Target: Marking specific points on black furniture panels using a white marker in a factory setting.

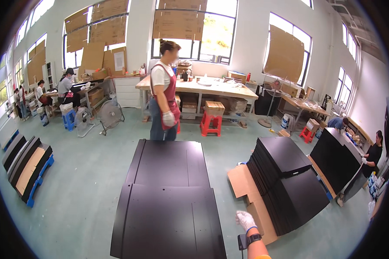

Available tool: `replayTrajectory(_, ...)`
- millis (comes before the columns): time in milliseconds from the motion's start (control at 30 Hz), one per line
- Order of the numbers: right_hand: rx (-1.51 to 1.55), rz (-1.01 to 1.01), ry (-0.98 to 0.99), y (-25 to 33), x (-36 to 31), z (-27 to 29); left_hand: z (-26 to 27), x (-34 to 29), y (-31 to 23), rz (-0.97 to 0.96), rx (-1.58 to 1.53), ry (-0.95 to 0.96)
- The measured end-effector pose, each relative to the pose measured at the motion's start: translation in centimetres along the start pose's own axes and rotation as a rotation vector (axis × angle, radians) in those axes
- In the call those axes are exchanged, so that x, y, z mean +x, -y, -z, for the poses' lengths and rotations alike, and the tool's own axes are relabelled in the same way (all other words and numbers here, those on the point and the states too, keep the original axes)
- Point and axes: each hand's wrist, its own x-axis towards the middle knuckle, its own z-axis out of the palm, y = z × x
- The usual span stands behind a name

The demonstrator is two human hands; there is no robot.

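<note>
My right hand [246,220], in a white knitted glove, hangs in the air at the lower right, between two stacks of black panels. Its fingers are curled in, and nothing shows in them. A dark watch-like band is around that wrist. To its left are black panels [168,224] in a pile directly before me, with another black panel pile [164,164] just beyond. On its right, a tall stack of black panels [300,200] stands beside brown cardboard [258,211]. My left hand is out of view.
A person in a red apron [172,97] stands behind the near piles. Two fans [111,114] and a long workbench [194,88] are farther back. More panels lie on a blue pallet [41,181] at left. At right, a person in black [371,153] touches another panel stack [335,155].
</note>
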Motion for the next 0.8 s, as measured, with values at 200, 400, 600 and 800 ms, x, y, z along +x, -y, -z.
replayTrajectory(200,-0.371,-0.311,-0.024,-12.9,-4.5,1.9,0.0,0.0,0.8,-0.009,0.006,0.019)
replayTrajectory(400,-0.729,-0.549,-0.094,-22.1,-14.2,5.9,0.2,0.1,2.4,-0.028,0.008,0.014)
replayTrajectory(600,-0.807,-0.626,-0.127,-28.6,-24.1,6.8,2.6,1.8,3.4,-0.193,0.072,-0.034)
replayTrajectory(800,-0.845,-0.566,-0.076,-26.2,-25.6,5.1,6.6,1.0,-4.4,-0.314,-0.864,-0.387)
